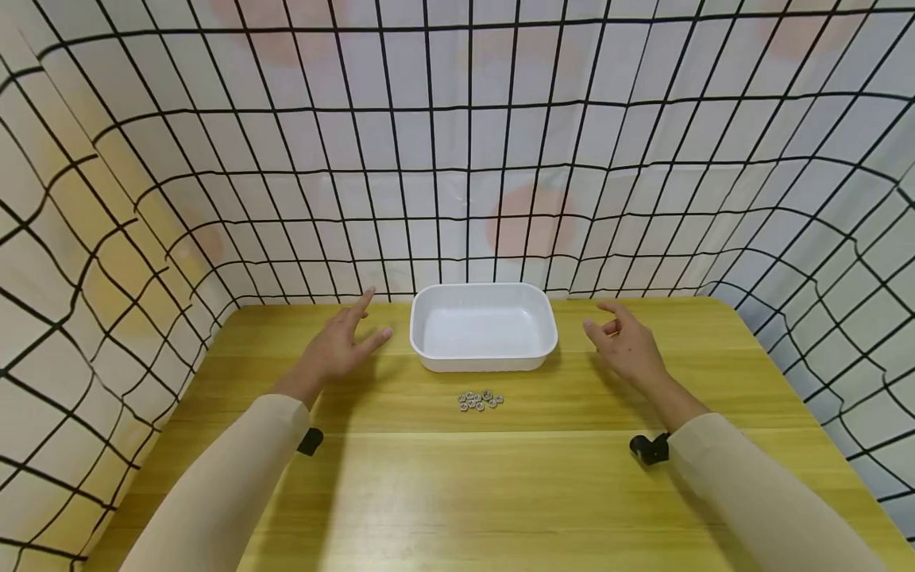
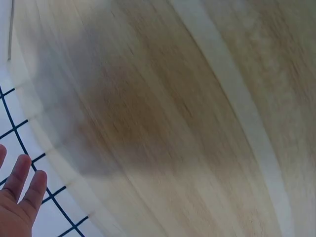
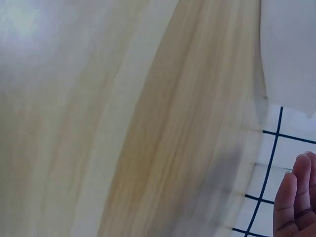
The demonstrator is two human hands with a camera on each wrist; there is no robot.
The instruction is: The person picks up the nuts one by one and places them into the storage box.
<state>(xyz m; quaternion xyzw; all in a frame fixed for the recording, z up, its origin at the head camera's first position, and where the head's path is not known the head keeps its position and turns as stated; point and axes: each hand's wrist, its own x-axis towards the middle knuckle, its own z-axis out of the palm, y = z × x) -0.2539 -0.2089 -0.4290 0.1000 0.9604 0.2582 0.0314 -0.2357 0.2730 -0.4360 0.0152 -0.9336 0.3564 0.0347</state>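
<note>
A white rectangular tub (image 1: 483, 364) with rounded corners stands near the back of the wooden table. Just in front of it lies a small cluster of metal nuts (image 1: 472, 403). My left hand (image 1: 341, 342) is held above the table to the left of the tub, thumb and fingers spread, holding nothing. To the tub's right, my right hand (image 1: 625, 343) hovers with loosely bent fingers and nothing in them. Fingers (image 2: 32, 193) show at the lower left of the left wrist view. In the right wrist view, the tub's side (image 3: 289, 54) appears at the upper right, above the fingers (image 3: 285, 200).
Behind the table (image 1: 457, 492) and along both sides rises a white cloth with a black grid (image 1: 468, 167). Black wrist mounts (image 1: 649, 450) sit under both sleeves.
</note>
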